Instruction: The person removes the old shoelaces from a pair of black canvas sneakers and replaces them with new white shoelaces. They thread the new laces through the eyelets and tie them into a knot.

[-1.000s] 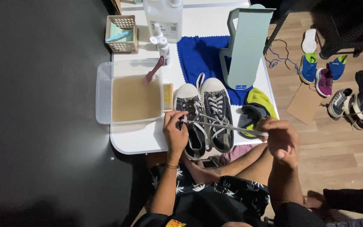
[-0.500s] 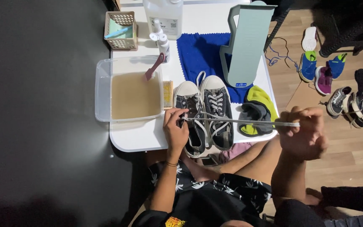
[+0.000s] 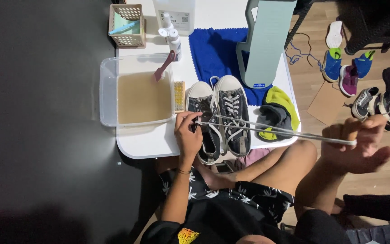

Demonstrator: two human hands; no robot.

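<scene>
Landmark: the pair of dark sneakers (image 3: 222,115) lying side by side, toes away from you, on the near part of the white bench (image 3: 147,142).
Left hand: your left hand (image 3: 187,135) rests on the left sneaker of the pair, fingers pinched at its lacing where the white shoelace (image 3: 276,130) starts.
Right hand: your right hand (image 3: 359,144) is out to the right of the sneakers, well off the bench edge and over the floor, fingers curled around the far end of the shoelace.
Shoelace: stretched taut in a long, nearly level line from the left sneaker, across the right sneaker, to your right hand; two strands show near the sneakers.
Tub: a clear plastic tub (image 3: 107,97) of murky brown water sits just left of the sneakers, with a pink-handled brush (image 3: 164,66) leaning in its far corner.
Scrub brush: a small bristle brush (image 3: 179,96) lies between the tub and the left sneaker.
Cloth: a blue cloth (image 3: 215,52) is spread beyond the sneakers' toes, with a pale green upright stand (image 3: 267,43) on its right part.
Rags: a grey and yellow bundle (image 3: 276,113) lies just right of the sneakers.
Bottles: a small spray bottle (image 3: 172,38) and a large white jug (image 3: 174,13) stand beyond the tub, a basket (image 3: 126,25) left of them.
Floor: more shoes (image 3: 353,74) are scattered far right of the sneakers.
</scene>
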